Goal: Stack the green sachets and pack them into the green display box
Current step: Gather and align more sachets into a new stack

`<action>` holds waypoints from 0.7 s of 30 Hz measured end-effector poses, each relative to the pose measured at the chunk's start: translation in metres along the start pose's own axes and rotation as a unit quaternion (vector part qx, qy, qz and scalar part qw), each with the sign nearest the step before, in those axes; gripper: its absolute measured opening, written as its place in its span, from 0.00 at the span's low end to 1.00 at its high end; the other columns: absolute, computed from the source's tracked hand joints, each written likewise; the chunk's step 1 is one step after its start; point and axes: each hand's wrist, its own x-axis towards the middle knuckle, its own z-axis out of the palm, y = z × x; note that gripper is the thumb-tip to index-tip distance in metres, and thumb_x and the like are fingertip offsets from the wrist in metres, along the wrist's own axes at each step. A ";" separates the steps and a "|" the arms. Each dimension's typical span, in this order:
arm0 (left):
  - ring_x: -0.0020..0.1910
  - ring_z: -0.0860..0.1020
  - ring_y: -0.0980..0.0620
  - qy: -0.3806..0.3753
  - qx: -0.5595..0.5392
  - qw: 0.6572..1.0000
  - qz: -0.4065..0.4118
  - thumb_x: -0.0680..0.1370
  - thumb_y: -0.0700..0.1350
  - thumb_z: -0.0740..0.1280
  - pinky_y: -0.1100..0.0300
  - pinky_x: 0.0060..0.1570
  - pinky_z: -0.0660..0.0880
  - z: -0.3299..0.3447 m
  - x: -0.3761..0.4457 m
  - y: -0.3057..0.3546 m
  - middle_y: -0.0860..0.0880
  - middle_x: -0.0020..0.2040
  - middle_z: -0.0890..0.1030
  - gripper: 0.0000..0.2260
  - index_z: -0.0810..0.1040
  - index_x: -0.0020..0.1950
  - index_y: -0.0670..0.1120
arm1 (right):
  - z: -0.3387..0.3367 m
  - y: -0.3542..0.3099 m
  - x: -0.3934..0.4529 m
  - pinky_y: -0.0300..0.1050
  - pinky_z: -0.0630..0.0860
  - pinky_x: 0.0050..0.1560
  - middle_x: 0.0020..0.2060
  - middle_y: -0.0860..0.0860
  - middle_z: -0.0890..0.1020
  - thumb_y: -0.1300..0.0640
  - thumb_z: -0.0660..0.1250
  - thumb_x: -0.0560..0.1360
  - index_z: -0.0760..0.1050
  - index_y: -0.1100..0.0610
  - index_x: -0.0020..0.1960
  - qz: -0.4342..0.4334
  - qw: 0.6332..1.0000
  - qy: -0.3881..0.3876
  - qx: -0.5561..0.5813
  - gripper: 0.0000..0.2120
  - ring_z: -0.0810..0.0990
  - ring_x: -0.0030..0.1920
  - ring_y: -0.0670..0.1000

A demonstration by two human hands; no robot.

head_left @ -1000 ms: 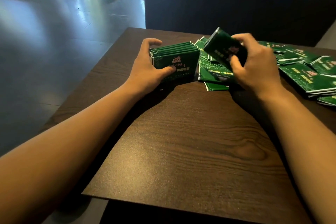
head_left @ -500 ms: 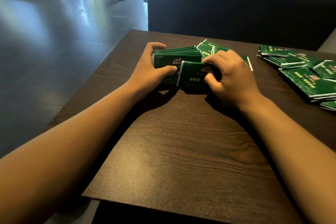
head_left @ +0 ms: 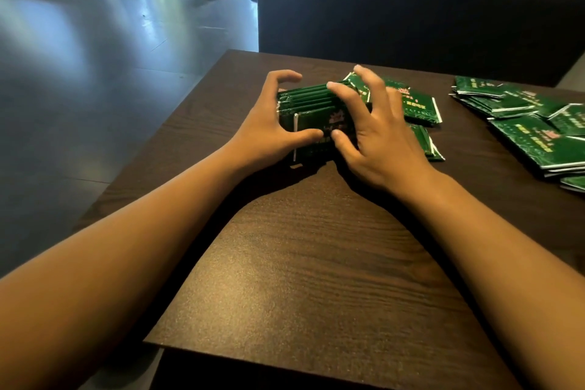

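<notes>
Green sachets are standing on edge in a row inside the box point(head_left: 304, 136), which is sitting on the dark wooden desk point(head_left: 316, 263) between the two hands. The left hand point(head_left: 269, 133) is cupping the left end of the box, with the thumb pressing on its front face, so its grip is closing on the box. The right hand point(head_left: 376, 136) is lying over the right end with the fingers spread; its grip is open and holding nothing. The long axis of the row is running left to right, so both hands are equally near. Loose sachets point(head_left: 418, 108) are lying just behind the right hand, and another pile point(head_left: 531, 123) is well apart to the right. Half a second ago the right hand was pushing a small bundle in; now the bundle is in and the fingers are releasing.
</notes>
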 end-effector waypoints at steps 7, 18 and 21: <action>0.58 0.82 0.47 -0.004 -0.027 1.000 0.011 0.73 0.37 0.78 0.57 0.53 0.82 -0.002 0.003 -0.002 0.46 0.63 0.74 0.37 0.61 0.75 0.48 | 0.000 -0.006 -0.002 0.56 0.74 0.67 0.81 0.49 0.44 0.55 0.67 0.77 0.53 0.43 0.81 -0.024 0.993 -0.061 0.094 0.37 0.58 0.79 0.61; 0.58 0.81 0.56 0.039 0.026 0.999 0.026 0.72 0.41 0.80 0.58 0.59 0.81 0.000 0.003 -0.004 0.55 0.59 0.76 0.36 0.64 0.73 0.48 | -0.010 0.009 0.000 0.64 0.60 0.76 0.82 0.47 0.46 0.45 0.59 0.82 0.50 0.39 0.81 0.031 0.995 -0.061 0.076 0.31 0.50 0.81 0.58; 0.58 0.81 0.55 0.065 0.031 0.997 0.007 0.71 0.41 0.80 0.54 0.61 0.81 -0.003 0.005 -0.006 0.52 0.59 0.78 0.35 0.65 0.72 0.50 | -0.016 0.030 -0.001 0.65 0.49 0.79 0.83 0.48 0.49 0.39 0.55 0.81 0.48 0.36 0.80 0.108 0.986 -0.127 0.015 0.30 0.45 0.82 0.58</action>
